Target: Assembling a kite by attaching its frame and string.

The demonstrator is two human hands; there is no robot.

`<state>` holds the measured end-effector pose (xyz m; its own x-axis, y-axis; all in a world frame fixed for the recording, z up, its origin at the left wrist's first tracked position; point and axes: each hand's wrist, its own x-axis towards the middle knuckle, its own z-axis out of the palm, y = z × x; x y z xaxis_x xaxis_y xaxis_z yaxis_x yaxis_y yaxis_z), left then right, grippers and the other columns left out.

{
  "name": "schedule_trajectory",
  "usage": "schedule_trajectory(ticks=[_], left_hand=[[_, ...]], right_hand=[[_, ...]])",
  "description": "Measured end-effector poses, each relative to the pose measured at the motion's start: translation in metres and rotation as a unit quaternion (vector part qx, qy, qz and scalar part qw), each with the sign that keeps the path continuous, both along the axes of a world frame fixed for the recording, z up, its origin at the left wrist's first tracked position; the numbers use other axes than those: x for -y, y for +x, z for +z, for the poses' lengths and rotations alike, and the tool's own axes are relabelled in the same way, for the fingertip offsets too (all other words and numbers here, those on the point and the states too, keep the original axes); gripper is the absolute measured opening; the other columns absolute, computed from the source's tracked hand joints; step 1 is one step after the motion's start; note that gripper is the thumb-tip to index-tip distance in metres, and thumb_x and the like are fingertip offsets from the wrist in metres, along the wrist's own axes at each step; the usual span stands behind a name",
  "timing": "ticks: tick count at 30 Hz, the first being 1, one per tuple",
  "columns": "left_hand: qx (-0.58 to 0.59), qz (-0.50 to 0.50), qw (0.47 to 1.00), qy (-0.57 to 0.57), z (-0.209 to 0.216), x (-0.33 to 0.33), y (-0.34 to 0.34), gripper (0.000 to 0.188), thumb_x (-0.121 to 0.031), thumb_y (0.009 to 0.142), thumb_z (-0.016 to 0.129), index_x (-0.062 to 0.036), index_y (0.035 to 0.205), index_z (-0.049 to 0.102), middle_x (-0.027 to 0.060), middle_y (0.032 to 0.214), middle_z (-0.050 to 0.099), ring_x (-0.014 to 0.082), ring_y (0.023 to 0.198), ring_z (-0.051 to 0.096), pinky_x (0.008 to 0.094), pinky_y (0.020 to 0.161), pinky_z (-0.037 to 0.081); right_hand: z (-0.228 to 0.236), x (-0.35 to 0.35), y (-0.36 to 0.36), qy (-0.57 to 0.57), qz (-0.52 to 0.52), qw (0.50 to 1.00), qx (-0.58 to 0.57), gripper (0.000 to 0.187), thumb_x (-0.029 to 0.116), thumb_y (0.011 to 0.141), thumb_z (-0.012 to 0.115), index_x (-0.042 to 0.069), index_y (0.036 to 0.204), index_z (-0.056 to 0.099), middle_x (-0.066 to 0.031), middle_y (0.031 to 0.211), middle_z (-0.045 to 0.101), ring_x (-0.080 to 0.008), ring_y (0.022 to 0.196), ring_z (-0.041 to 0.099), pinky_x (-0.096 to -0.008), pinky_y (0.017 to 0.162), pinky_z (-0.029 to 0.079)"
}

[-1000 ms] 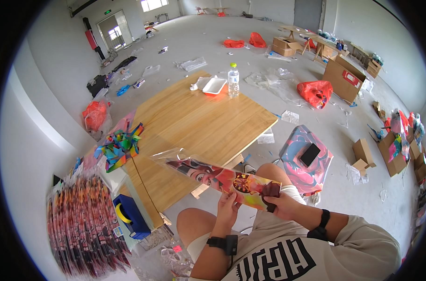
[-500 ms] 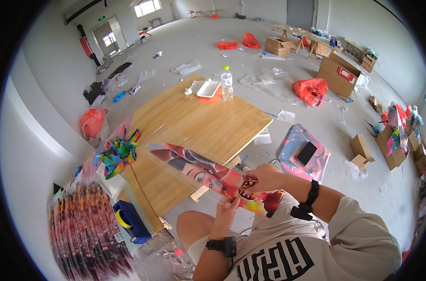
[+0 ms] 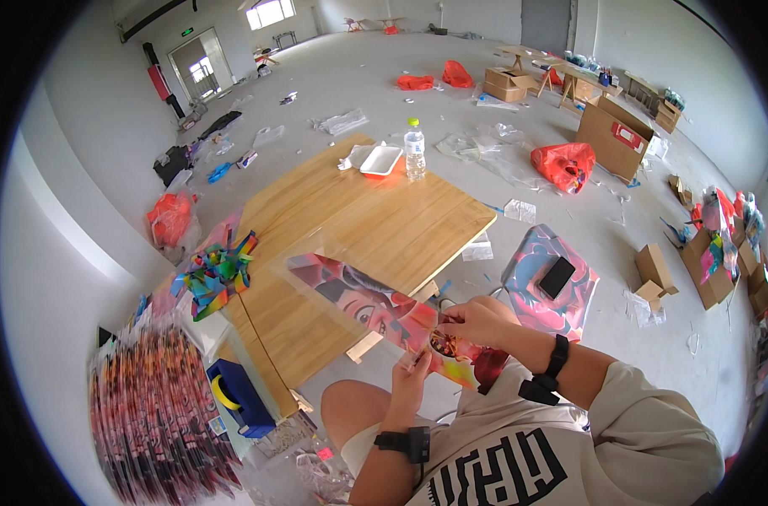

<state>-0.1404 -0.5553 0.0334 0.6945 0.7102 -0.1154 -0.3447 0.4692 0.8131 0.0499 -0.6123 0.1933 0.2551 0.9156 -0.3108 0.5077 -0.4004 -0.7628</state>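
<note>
A long, glossy printed sheet (image 3: 350, 295) with a cartoon face in red, black and pink lies slanted across my lap, its far end over the table edge. Clear plastic film shows around it. My left hand (image 3: 409, 384) grips the sheet's near long edge, thumb on top. Higher up, my right hand (image 3: 476, 325) has its fingertips pinched together at the opposite edge. Whether they hold the film or the print itself is too small to tell. The wooden table (image 3: 333, 219) stands just beyond the sheet.
On the table are a bottle (image 3: 414, 152), a white tray (image 3: 380, 160) and rainbow-coloured strips (image 3: 219, 274). A blue tape dispenser (image 3: 242, 403) sits at its left corner, beside a stack of printed sheets (image 3: 160, 409). To the right, a phone (image 3: 557, 278) rests on a patterned square seat (image 3: 527, 249).
My right hand has shifted from over the print toward its upper edge, fingers now pinched. The sheet has moved slightly right in view; my left hand keeps its grip.
</note>
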Motion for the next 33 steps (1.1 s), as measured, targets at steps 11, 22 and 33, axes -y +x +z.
schedule_trajectory(ticks=[11,22,33], left_hand=[[-0.016,0.051,0.998,0.029,0.001,-0.004,0.004,0.018,-0.011,0.106,0.057,-0.004,0.123,0.059,0.0013,0.103,0.065,0.0108,0.092,0.065,0.0278,0.084,0.056],[0.017,0.122,0.988,-0.098,-0.014,-0.019,0.0,0.005,-0.018,0.105,0.06,-0.0141,0.109,0.06,-0.001,0.096,0.065,0.0083,0.083,0.063,0.027,0.076,0.056],[-0.046,0.079,0.981,-0.17,0.003,-0.004,0.015,0.014,-0.025,0.106,0.06,-0.0148,0.114,0.062,-0.0039,0.095,0.064,0.0109,0.089,0.066,0.035,0.085,0.06]], right_hand=[[0.014,0.0,-0.015,0.001,-0.037,0.998,0.041,0.032,0.034,0.097,0.065,0.003,0.097,0.072,-0.0132,0.079,0.068,-0.0216,0.074,0.062,-0.0355,0.069,0.048],[-0.083,0.052,0.039,-0.004,-0.203,0.766,-0.61,0.043,0.033,0.104,0.06,0.011,0.14,0.052,-0.0037,0.135,0.064,-0.0218,0.118,0.065,-0.0444,0.1,0.053],[-0.122,0.059,-0.008,0.073,-0.289,0.709,-0.639,0.039,0.012,0.104,0.057,0.008,0.142,0.05,-0.0097,0.135,0.062,-0.0227,0.121,0.063,-0.0395,0.106,0.053]])
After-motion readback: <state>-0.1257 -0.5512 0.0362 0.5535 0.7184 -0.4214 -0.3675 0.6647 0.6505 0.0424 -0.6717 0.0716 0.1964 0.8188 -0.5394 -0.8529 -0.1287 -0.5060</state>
